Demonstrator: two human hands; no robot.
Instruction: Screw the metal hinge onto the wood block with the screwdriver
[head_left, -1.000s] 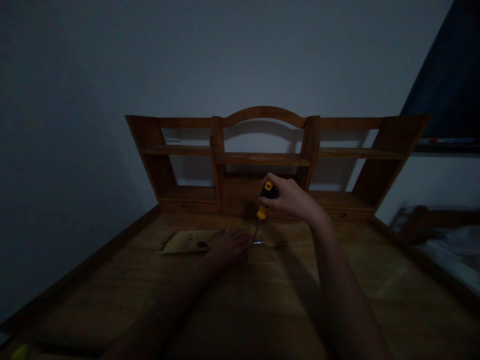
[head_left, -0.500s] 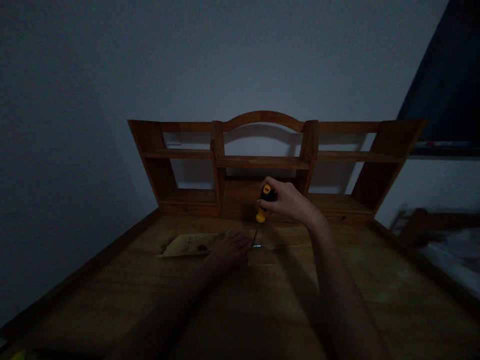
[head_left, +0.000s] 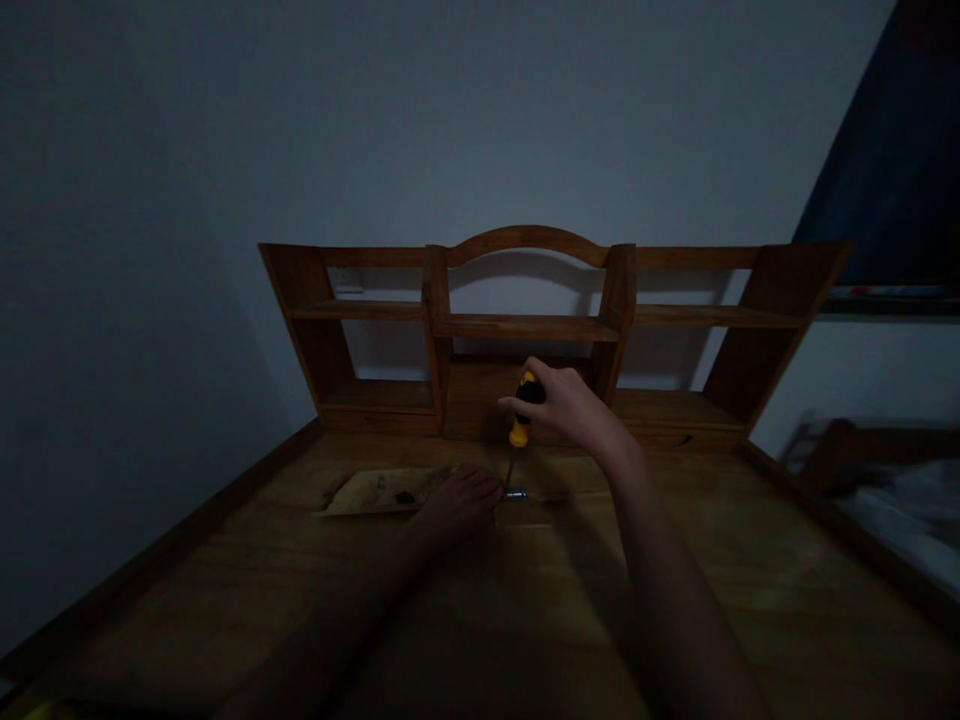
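Observation:
My right hand [head_left: 555, 395] is wrapped round the yellow and black handle of a screwdriver [head_left: 518, 432], which tilts slightly. The thin shaft points down to a small shiny metal piece [head_left: 516, 494], apparently a hinge, on the desk top. Beside the tip, my left hand [head_left: 465, 492] rests low with its fingers bent and close together. It lies over the right end of a pale, rough-edged wooden strip [head_left: 375, 490]. Darkness hides what its fingertips pinch, if anything. Right of the metal piece is a small flat wooden block or recess [head_left: 525, 514].
A wooden shelf unit [head_left: 525, 326] with an arched top stands at the back of the wooden desk [head_left: 300, 590], against a pale wall [head_left: 450, 120]. Raised edges run along both desk sides. A dark window or board [head_left: 892, 170] hangs at right, above whitish bedding-like material [head_left: 907, 510].
My right hand and the screwdriver handle have shifted slightly left, and the wrist has turned a little. My left hand stays at the same spot.

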